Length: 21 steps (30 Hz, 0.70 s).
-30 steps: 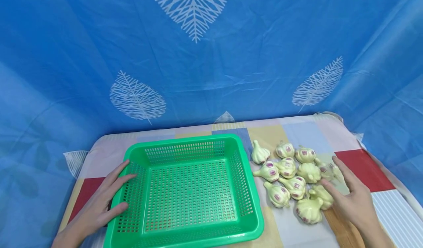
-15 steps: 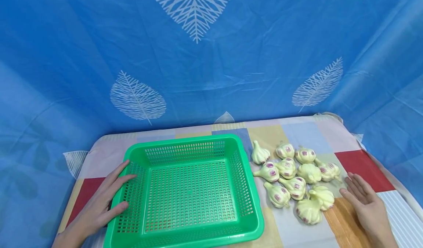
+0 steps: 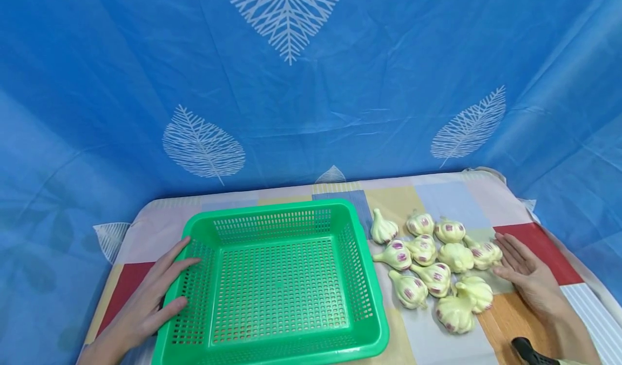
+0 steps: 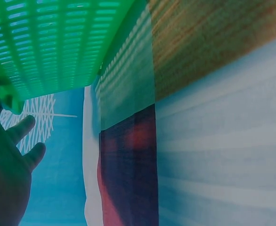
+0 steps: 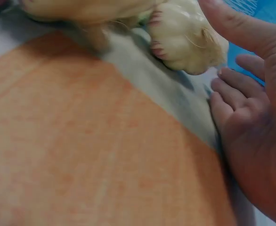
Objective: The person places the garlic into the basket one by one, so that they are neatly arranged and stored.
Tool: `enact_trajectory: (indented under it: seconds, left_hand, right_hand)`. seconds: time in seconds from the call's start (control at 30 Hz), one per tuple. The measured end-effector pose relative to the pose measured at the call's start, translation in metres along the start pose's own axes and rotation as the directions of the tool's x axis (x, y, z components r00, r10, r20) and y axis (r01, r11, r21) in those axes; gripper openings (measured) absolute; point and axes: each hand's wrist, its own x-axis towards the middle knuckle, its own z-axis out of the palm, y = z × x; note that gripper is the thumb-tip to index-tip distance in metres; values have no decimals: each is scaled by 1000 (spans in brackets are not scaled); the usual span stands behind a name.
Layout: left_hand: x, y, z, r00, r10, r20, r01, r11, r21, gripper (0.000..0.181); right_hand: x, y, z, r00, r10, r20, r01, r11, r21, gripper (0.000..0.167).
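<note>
In the head view, a green basket (image 3: pixel 270 209) is set on the left part of a patchwork cloth (image 3: pixel 432 343), and its perforated floor and walls can be seen. The basket's left rim is touched by the left hand (image 3: pixel 142 306); its fingers and thumb are laid loosely over the rim, with the fingers extended rather than curled. Eleven pale garlic bulbs (image 3: pixel 408 289), marked with purple, are clustered on the cloth to the right of the basket. Just beside the rightmost bulb (image 3: pixel 485 254), the right hand (image 3: pixel 534 285) is held with its fingers extended and its palm turned left; nothing is grasped by it. A wood-grain patch (image 3: pixel 510 319) is seen near the right hand, and a black object (image 3: pixel 527 350) is partly cut off at the near right. A blue curtain (image 3: pixel 311 106) printed with white leaves (image 3: pixel 204 143) is hung at the far side.

In the left wrist view, the outside of the basket's perforated wall is shown, with two extended fingers (image 4: pixel 34 155) of the left hand beside it.

In the right wrist view, two bulbs are partly shown beyond the wood-grain patch. One is placed just beside the right hand's thumb and fingers; whether it is touched cannot be told.
</note>
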Motion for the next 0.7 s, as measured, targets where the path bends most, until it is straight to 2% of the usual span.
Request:
enact_trajectory:
  seconds: [0.1,0.23,0.33,0.47,0.7]
  left_hand:
    - [0,0,0,1000,-3,2,3,1000,-4,66]
    - [-1,1,-1,1000,-8,8,8,1000,-6,63]
    - [-1,0,0,1000,-14,8,14,1000,-3,64]
    - [-2,-2,2,1000,-18,5,18,1000,-4,64]
    - [0,2,3,1000,-29,-2,29,1000,-1,63]
  right_hand:
    - [4,-2,-5,998,-7,66,8,1000,-15,79]
    - [9,-4,-4,997,20,78,-13,996,-84,73]
    - [14,-7,4,994,110,8,-105,966,-237,63]
    - [20,-11,15,969,231,-86,-247,905,-347,53]
    - [20,-14,17,942,290,-167,-331,876,-351,51]
